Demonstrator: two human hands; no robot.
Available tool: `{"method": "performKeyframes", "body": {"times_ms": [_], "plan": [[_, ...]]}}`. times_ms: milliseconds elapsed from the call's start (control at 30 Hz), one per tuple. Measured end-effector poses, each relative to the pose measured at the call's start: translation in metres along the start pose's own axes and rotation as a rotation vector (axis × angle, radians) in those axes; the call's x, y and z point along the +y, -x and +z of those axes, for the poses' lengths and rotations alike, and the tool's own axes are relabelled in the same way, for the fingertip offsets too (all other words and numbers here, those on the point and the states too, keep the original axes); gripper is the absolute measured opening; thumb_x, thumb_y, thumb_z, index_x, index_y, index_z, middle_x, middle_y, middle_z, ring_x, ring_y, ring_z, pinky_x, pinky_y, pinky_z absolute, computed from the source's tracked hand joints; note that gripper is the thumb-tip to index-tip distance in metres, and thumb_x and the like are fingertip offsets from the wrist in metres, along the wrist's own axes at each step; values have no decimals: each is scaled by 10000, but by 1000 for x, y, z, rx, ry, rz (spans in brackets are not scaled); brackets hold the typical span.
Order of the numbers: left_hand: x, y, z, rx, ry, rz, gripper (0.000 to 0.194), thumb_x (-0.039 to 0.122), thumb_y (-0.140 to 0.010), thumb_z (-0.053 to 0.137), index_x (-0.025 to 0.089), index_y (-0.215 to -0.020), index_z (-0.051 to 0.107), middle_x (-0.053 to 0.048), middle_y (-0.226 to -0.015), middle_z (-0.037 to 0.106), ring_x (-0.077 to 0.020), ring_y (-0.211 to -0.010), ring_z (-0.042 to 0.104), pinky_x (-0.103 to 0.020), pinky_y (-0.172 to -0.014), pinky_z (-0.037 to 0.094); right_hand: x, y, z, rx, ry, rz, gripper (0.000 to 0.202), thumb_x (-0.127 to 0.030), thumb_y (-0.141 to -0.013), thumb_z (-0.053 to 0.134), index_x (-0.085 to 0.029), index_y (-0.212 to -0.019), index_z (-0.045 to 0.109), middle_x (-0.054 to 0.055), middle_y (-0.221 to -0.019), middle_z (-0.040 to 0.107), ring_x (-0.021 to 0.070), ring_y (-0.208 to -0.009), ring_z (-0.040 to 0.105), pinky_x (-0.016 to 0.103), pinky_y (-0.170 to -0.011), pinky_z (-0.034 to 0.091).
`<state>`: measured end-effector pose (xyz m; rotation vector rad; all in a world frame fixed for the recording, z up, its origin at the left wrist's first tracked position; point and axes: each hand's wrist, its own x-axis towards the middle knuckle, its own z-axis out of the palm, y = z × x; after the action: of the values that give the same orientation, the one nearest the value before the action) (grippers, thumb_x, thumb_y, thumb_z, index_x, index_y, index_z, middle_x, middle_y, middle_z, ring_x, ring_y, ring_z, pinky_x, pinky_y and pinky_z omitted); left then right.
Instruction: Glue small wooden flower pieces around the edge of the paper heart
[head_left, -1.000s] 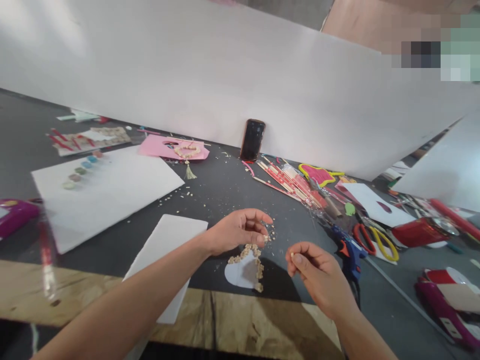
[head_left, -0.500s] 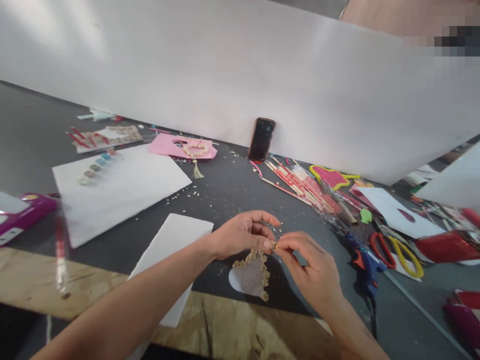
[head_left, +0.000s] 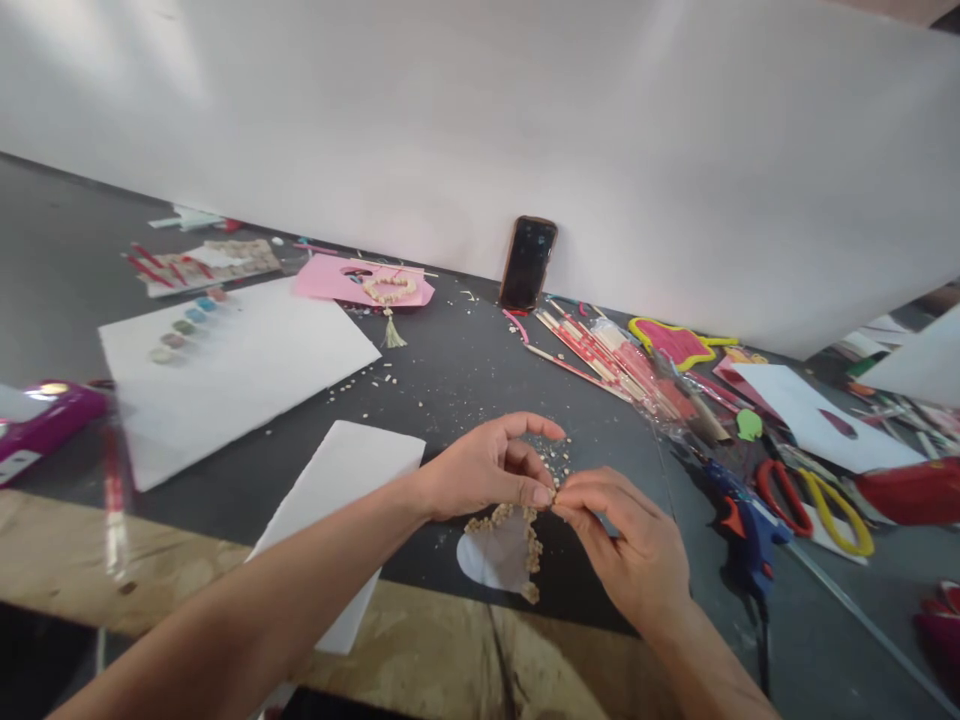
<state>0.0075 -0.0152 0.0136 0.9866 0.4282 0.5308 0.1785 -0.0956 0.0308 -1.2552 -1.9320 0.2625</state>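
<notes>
A small white heart-shaped cutout (head_left: 487,555) edged with tan beads (head_left: 531,545) lies on the dark table near its front edge. My left hand (head_left: 484,468) hovers over its top, thumb and fingers pinched at the bead row. My right hand (head_left: 626,545) meets it from the right, fingertips pinched on a small tan bead at the same spot. A scatter of loose beads (head_left: 559,458) lies just behind the hands.
A white sheet (head_left: 341,505) lies left of the hands, a larger one (head_left: 247,365) with paint dots behind it. A phone (head_left: 528,263) leans on the white backboard. Sticks (head_left: 600,360), a blue glue gun (head_left: 739,520) and scissors (head_left: 814,495) crowd the right.
My right hand moved left from apart to meet my left hand at the bead row, and the view shifted slightly.
</notes>
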Motion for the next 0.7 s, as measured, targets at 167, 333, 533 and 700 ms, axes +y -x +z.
{"method": "performKeyframes", "body": {"times_ms": [167,333,533,700], "plan": [[-1,0,-1,-19,-12,10,570,153,-643,784,185,-1132,493,17,-705,644,-89,-613,588,-212,-595,430,0,2,1,5,-54,20,113,-179,-857,554,-223,-783,627,27,-757,679,132,-705,641,230,-625,514],[-1,1,-1,-20,-59,5,567,174,-645,781,182,-1127,481,19,-706,634,-93,-607,580,-221,-586,426,-1,3,1,-20,-29,81,118,-222,-854,570,-225,-746,615,13,-743,674,131,-691,638,227,-633,510],[1,1,1,-10,-138,19,523,145,-662,752,180,-1097,464,24,-708,631,-86,-614,573,-216,-599,418,1,4,1,-2,-11,-15,108,-166,-842,575,-224,-771,633,12,-739,675,129,-690,634,229,-626,504],[0,1,1,18,-154,6,513,180,-657,761,179,-1072,459,26,-701,628,-90,-600,566,-225,-597,413,3,5,3,-14,36,-47,128,-170,-858,539,-229,-799,637,28,-762,682,136,-686,633,245,-640,506]]}}
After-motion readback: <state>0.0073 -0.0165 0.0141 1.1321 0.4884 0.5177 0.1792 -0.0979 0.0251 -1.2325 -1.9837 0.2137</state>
